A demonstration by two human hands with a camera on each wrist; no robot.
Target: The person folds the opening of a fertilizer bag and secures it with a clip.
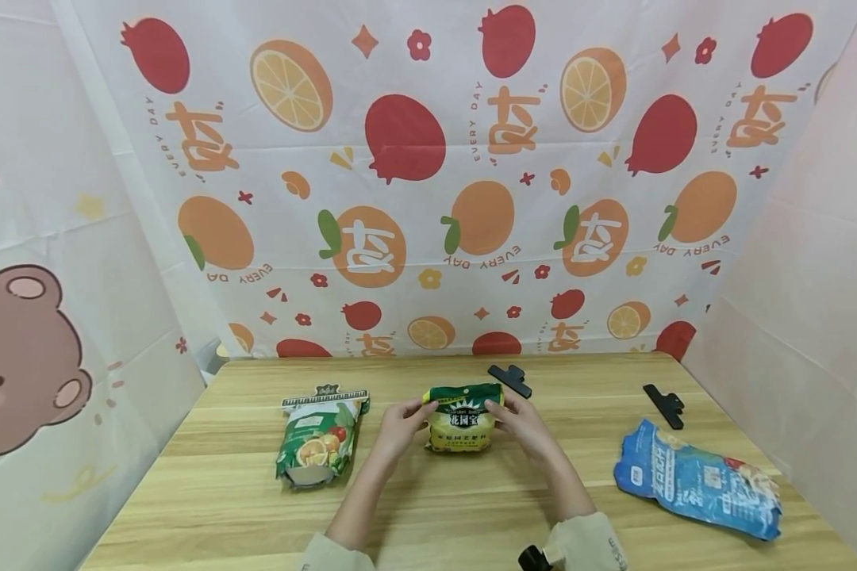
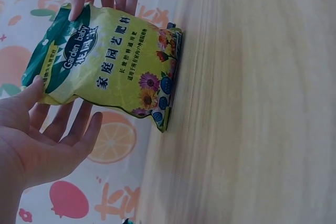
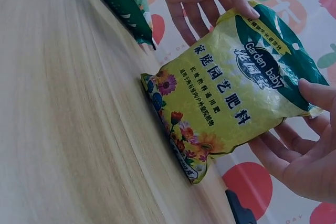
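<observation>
Head view: left hand (image 1: 400,431) and right hand (image 1: 527,428) pinch a yellow-and-green plastic bag (image 1: 463,436) between them.
Thumbs press the near face at the two upper corners, with fingers behind; the bag, lettered "Garden baby", is upright at the middle of the pale wood-grain table (image 1: 464,511), though whether its bottom edge bears any weight cannot be told. Just beyond the right hand lies a black plastic clip (image 1: 511,379); a second black clip (image 1: 664,406) lies farther right. Well to the left is a green-and-white bag printed with fruit (image 1: 321,440); well to the right, a crinkled blue bag (image 1: 700,482) lies flat. Behind the table hangs a white cloth printed with fruit (image 1: 464,305).
</observation>
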